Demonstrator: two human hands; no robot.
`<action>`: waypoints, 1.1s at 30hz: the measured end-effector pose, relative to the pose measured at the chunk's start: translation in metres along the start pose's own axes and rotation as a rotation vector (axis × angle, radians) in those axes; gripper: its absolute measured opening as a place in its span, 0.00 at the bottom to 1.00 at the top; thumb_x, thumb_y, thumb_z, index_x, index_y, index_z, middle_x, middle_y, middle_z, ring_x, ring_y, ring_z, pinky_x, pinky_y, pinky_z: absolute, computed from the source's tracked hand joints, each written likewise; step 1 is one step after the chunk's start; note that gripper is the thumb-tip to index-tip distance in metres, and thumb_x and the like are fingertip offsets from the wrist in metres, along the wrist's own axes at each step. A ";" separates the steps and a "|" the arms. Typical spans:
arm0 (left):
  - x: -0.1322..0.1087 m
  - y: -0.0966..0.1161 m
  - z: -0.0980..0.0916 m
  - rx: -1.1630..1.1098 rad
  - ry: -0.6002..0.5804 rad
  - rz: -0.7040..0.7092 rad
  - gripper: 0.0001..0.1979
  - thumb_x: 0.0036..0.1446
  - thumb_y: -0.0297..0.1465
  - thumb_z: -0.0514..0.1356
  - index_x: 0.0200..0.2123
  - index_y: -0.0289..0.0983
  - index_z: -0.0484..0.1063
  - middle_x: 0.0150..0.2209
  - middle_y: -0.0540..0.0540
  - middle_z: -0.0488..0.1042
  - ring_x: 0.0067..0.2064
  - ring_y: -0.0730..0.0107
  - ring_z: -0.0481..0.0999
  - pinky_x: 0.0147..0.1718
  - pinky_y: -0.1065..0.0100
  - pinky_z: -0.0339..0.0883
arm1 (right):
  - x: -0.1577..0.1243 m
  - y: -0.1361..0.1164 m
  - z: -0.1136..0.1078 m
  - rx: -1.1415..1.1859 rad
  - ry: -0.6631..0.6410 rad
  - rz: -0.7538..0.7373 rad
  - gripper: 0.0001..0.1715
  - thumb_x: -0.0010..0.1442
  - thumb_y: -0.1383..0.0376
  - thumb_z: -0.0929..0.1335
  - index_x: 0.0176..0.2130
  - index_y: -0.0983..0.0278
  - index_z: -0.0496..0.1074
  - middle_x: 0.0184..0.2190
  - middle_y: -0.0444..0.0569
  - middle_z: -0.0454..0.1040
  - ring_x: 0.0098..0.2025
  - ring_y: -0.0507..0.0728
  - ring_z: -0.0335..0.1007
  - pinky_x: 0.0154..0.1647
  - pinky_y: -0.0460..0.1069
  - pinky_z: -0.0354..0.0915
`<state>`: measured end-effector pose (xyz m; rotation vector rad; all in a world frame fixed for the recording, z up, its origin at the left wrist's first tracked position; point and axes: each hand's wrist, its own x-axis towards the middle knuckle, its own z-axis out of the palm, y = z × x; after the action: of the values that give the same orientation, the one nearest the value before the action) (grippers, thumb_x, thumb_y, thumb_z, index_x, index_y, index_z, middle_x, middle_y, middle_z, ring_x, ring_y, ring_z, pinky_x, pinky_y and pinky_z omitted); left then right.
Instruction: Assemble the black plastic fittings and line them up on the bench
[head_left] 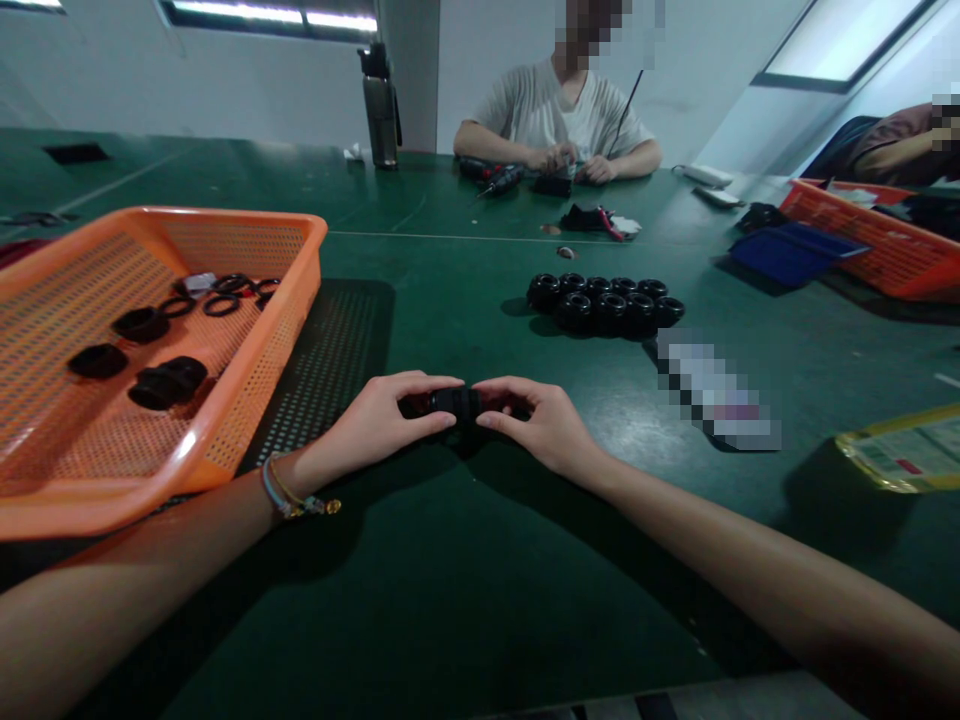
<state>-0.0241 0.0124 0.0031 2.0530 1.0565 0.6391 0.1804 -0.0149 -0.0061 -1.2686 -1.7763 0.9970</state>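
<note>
Between my two hands, just above the green table, is a black ribbed cylindrical part (459, 402). My left hand (405, 408) grips its left end between thumb and fingers. On its right end, the thumb and fingers of my right hand (531, 412) are closed too. To the left, an orange perforated basket (319, 235) holds several black rings (222, 304) and a few thicker black collar-like parts (169, 383). Beyond my right hand stand several glossy black round parts with open tops (611, 305), grouped in rows.
A blurred phone-shaped object (716, 395) and a yellow-edged pack (904, 450) lie to the right. Farther off are a blue tray (795, 252), a red-orange basket (915, 250), a dark bottle (382, 110) and a power drill (501, 180). Across the table, a co-worker (559, 110) handles small parts.
</note>
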 end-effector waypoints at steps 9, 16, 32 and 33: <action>0.000 0.000 0.000 0.002 -0.003 0.003 0.20 0.50 0.35 0.59 0.47 0.36 0.74 0.39 0.45 0.76 0.38 0.65 0.73 0.42 0.64 0.66 | 0.000 0.001 0.000 -0.004 -0.005 0.006 0.15 0.51 0.70 0.70 0.41 0.66 0.75 0.34 0.48 0.79 0.32 0.52 0.73 0.33 0.48 0.67; 0.000 0.000 0.001 0.000 -0.004 0.002 0.21 0.50 0.36 0.59 0.48 0.36 0.73 0.39 0.45 0.76 0.38 0.65 0.73 0.41 0.65 0.65 | 0.001 0.002 0.000 -0.014 0.002 0.001 0.14 0.51 0.69 0.70 0.40 0.65 0.76 0.34 0.48 0.80 0.32 0.53 0.74 0.33 0.48 0.68; 0.000 -0.001 0.000 0.027 0.007 0.014 0.20 0.51 0.36 0.60 0.48 0.37 0.73 0.39 0.46 0.76 0.39 0.65 0.73 0.41 0.65 0.67 | 0.000 -0.001 0.000 -0.041 -0.003 -0.010 0.12 0.53 0.70 0.70 0.40 0.65 0.76 0.35 0.48 0.80 0.34 0.53 0.74 0.34 0.49 0.68; 0.000 -0.001 0.000 0.027 0.008 0.013 0.20 0.51 0.36 0.60 0.48 0.38 0.74 0.39 0.46 0.76 0.38 0.65 0.73 0.41 0.65 0.67 | 0.000 -0.001 -0.001 -0.043 -0.003 -0.009 0.12 0.53 0.70 0.70 0.40 0.65 0.76 0.35 0.48 0.80 0.34 0.53 0.74 0.34 0.49 0.68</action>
<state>-0.0244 0.0127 0.0025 2.0838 1.0628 0.6436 0.1804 -0.0149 -0.0049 -1.2851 -1.8132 0.9600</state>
